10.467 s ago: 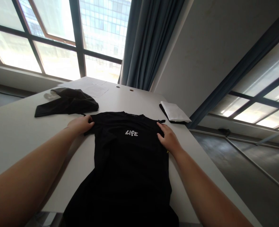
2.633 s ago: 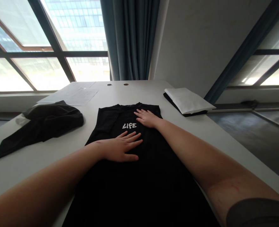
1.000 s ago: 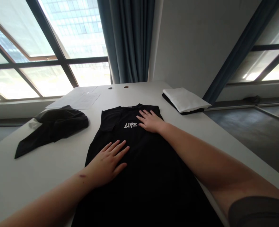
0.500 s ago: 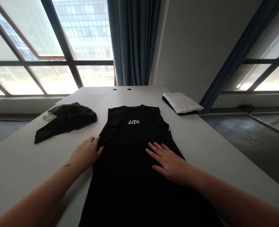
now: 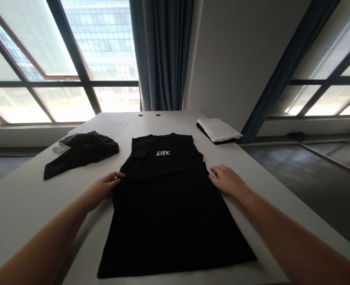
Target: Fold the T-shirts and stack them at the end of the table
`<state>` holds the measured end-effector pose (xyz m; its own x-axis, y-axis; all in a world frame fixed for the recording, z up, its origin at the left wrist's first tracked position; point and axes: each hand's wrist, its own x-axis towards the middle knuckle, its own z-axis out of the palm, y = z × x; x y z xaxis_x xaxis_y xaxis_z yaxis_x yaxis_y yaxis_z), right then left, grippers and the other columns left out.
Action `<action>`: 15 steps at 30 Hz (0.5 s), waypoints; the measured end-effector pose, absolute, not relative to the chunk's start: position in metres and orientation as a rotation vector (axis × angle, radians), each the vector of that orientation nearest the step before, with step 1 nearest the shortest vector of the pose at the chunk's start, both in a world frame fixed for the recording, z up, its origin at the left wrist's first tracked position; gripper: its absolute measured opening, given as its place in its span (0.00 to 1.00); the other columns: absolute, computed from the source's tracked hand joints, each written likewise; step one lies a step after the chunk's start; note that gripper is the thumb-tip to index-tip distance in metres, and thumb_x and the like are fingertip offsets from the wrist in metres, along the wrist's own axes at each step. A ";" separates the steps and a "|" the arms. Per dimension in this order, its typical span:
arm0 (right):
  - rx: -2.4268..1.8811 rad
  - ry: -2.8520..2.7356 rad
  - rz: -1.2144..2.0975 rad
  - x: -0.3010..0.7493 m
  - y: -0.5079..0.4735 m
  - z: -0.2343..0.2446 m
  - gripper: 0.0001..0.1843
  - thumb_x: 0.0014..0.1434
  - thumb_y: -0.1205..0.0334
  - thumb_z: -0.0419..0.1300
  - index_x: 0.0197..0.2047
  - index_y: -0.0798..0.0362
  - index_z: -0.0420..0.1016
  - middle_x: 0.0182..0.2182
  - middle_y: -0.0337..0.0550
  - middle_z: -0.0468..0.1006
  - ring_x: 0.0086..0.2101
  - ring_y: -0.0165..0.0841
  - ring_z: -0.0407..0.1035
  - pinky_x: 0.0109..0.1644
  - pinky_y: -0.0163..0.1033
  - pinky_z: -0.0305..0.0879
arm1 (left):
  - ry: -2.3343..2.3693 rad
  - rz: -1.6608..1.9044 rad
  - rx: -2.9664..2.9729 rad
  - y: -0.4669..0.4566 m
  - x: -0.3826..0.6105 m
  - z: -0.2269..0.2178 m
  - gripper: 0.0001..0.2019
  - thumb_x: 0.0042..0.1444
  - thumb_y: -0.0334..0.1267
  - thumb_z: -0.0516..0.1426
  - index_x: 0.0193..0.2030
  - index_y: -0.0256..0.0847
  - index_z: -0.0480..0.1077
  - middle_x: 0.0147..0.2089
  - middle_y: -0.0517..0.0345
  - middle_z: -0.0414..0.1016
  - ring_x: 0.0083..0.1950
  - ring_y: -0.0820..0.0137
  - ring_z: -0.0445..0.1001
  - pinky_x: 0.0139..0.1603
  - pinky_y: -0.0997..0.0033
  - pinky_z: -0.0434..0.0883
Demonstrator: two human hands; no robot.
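Lengthwise, black shirt (image 5: 169, 213), collar (image 5: 163, 135) farthest.

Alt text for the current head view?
Black T-shirt flat on a white table, white lettering on its chest, a person's left hand and right hand at opposite side edges. Crumpled dark garment and papers lie left; a folded white item on black fabric lies right; windows and blue-gray curtain behind.
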<state>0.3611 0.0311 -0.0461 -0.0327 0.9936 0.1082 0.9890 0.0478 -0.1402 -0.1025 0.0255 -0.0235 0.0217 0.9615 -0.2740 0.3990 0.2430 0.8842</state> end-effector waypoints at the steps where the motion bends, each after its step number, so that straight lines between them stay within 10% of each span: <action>1: -2.059 -2.125 0.073 0.363 0.035 -0.047 0.21 0.65 0.56 0.57 0.55 0.58 0.77 0.48 0.57 0.78 0.46 0.46 0.73 0.53 0.45 0.66 | 1.565 0.754 1.300 0.026 -0.105 -0.026 0.32 0.42 0.58 0.65 0.52 0.43 0.72 0.32 0.62 0.72 0.31 0.70 0.71 0.28 0.73 0.67; 8: -1.860 -2.074 0.208 0.352 0.046 -0.050 0.04 0.60 0.63 0.58 0.33 0.51 0.71 0.35 0.45 0.77 0.37 0.37 0.70 0.43 0.39 0.61 | 1.707 0.782 1.288 0.039 -0.120 -0.034 0.31 0.40 0.58 0.66 0.49 0.43 0.73 0.32 0.60 0.76 0.27 0.68 0.73 0.24 0.74 0.65; 15: -1.590 -1.509 1.061 0.355 0.034 -0.043 0.13 0.55 0.58 0.61 0.41 0.46 0.62 0.26 0.31 0.70 0.25 0.31 0.64 0.30 0.35 0.58 | 1.715 0.619 1.687 0.017 -0.127 -0.028 0.39 0.44 0.66 0.65 0.61 0.49 0.71 0.57 0.49 0.78 0.56 0.50 0.77 0.49 0.59 0.76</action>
<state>0.3545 0.0340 -0.0430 -0.0103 0.9951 -0.0982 0.4297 -0.0843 -0.8990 -0.1273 0.0169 -0.0280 0.0348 0.9923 -0.1189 0.6876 0.0625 0.7233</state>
